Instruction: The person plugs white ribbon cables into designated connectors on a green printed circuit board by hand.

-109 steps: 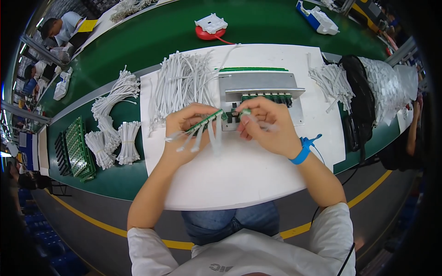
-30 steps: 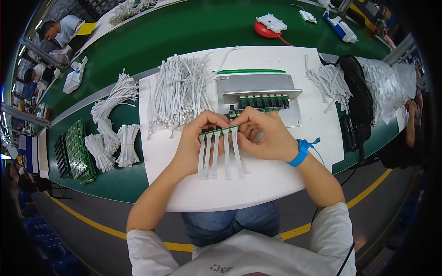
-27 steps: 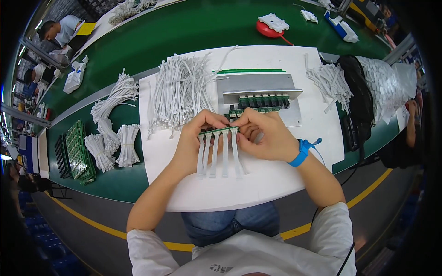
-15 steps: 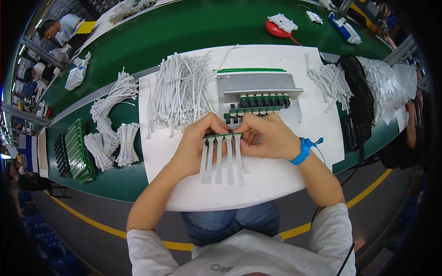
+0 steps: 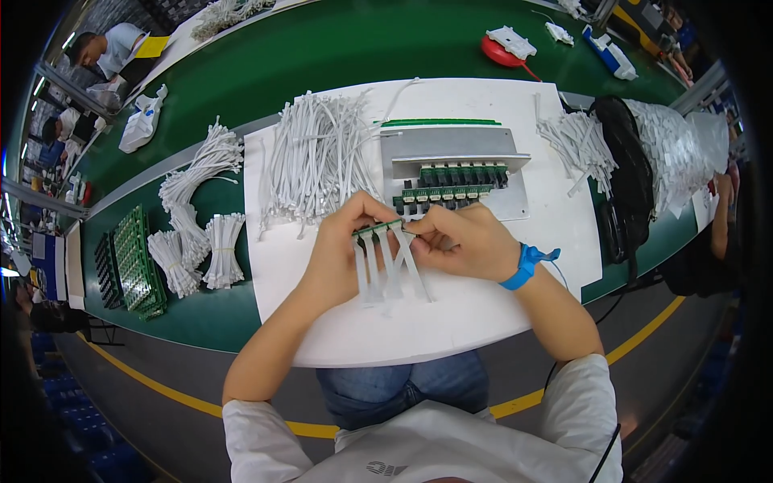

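Observation:
A narrow green circuit board strip (image 5: 372, 230) is pinched in my left hand (image 5: 336, 245), its left end near my thumb. Several flat white cables (image 5: 392, 270) hang from it over the white board; the rightmost ones cross. My right hand (image 5: 471, 245), with a blue wristband (image 5: 525, 268), has its fingers closed at the strip's right end; what lies between those fingertips is hidden. Just beyond my hands stands a metal fixture (image 5: 515, 179) with rows of green boards and black connectors (image 5: 463, 175).
Piled white cables (image 5: 318, 161) lie left of the fixture, bundled cables (image 5: 224, 251) and green circuit panels (image 5: 138, 262) farther left. Loose white cables (image 5: 580, 149), a black bag (image 5: 624, 153) and a clear plastic bag (image 5: 684, 157) are right. A red disc (image 5: 501, 52) rests on the green belt.
The strip has tilted, its right end higher, and its cables have swung, the right ones now crossing. My right hand has shifted slightly. Things on the far green belt have moved right.

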A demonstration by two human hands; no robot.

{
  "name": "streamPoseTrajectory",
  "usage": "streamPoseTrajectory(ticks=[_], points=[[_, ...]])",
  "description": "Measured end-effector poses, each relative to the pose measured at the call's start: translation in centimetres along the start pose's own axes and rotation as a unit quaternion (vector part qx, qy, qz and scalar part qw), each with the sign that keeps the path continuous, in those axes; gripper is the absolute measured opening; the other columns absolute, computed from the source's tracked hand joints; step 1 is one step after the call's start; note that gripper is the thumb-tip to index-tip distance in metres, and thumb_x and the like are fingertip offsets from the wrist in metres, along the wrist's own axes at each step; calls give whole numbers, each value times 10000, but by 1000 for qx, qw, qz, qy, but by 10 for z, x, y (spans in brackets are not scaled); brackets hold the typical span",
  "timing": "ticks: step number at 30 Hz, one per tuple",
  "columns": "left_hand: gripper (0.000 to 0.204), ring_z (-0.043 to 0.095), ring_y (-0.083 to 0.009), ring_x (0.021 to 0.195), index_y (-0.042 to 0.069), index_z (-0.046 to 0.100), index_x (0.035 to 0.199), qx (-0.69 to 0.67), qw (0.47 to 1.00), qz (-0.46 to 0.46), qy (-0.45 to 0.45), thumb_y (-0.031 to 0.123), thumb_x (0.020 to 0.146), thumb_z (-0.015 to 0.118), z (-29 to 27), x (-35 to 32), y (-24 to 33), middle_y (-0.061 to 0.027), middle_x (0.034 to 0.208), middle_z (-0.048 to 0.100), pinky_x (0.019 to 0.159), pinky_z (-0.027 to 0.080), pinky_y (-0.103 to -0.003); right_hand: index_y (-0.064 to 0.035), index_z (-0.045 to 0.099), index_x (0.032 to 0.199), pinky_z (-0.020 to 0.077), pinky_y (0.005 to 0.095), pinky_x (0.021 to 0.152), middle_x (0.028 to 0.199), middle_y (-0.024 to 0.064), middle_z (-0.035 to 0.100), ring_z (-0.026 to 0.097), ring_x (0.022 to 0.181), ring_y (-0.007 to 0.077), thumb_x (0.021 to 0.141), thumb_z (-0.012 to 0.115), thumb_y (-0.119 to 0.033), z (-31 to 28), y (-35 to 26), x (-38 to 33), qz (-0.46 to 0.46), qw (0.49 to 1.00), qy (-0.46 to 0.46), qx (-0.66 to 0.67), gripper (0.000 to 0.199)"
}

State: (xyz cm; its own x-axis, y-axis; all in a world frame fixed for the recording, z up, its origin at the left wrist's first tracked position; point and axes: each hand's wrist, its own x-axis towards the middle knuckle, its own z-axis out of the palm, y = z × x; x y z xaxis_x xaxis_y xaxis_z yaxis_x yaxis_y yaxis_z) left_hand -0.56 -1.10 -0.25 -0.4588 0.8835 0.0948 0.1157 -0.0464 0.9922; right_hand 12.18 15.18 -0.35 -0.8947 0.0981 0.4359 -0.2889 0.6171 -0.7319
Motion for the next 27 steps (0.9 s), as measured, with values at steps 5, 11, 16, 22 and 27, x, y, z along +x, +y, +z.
streamPoseTrajectory(ticks=[5,11,16,22,27], points=[[271,553,-102,894,39,478,998,-49,997,42,51,-65,809,642,-15,7,1,-98,1093,537,792,460,-225,-71,599,887,482,286,479,626,57,603,612,511,183,735,670,-29,-20,-2,9,-19,996,-57,-71,172],[250,526,-109,940,43,472,1006,-112,993,-25,13,-78,824,593,-15,3,-2,-74,1048,497,838,423,-227,-38,552,1061,475,279,577,748,94,588,590,631,203,754,605,29,-19,-5,9,-15,994,-107,-28,319],[251,541,-119,990,37,497,1030,-90,995,12,-32,-71,829,601,-6,5,-9,-77,1090,503,876,418,-235,-32,498,1109,450,273,490,670,73,584,587,525,166,817,601,6,-7,-11,8,86,989,-35,114,312],[370,553,-164,999,34,422,1061,64,992,105,-40,-21,793,671,4,2,-9,-111,1109,495,878,438,-267,-25,541,1016,444,230,490,646,41,604,588,526,114,818,623,0,-5,-6,7,111,986,-39,121,216],[382,583,-200,896,36,378,1040,68,994,76,-46,-13,792,664,0,-1,-9,-132,1027,536,820,467,-285,-19,565,980,472,206,532,703,44,649,628,594,96,794,647,11,-11,-10,6,114,981,-55,145,205]])
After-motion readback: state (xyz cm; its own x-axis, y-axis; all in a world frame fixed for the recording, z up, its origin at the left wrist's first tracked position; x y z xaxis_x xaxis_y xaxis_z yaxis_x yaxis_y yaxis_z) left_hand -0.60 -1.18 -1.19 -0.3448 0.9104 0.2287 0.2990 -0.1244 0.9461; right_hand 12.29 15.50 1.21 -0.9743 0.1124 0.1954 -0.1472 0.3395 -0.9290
